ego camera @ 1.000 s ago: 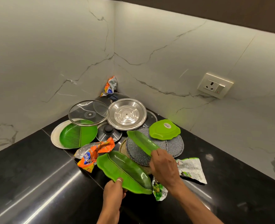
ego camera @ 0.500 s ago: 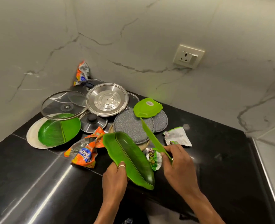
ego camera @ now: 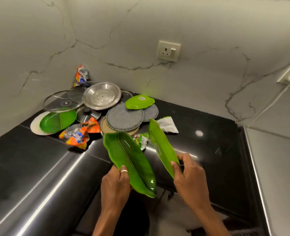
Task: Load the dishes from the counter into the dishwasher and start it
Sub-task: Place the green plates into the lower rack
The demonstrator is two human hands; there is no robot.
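Above the front edge of the black polished counter (ego camera: 38,167) I hold two long green leaf-shaped plastic trays: the left tray (ego camera: 132,164) face-up, the right tray (ego camera: 161,145) tilted on edge. My left hand (ego camera: 115,183) pinches one's rim, my right hand (ego camera: 190,179) the other's end. Held by one end like this, either could lever loose and fall past the counter.

No legible text showing. Orange snack wrapper (ego camera: 79,136) carrying blurred blue-white logo, unreadable. White-green sachet (ego camera: 167,124) print blurring out. Light-green lid (ego camera: 139,101) sticker reading blank.
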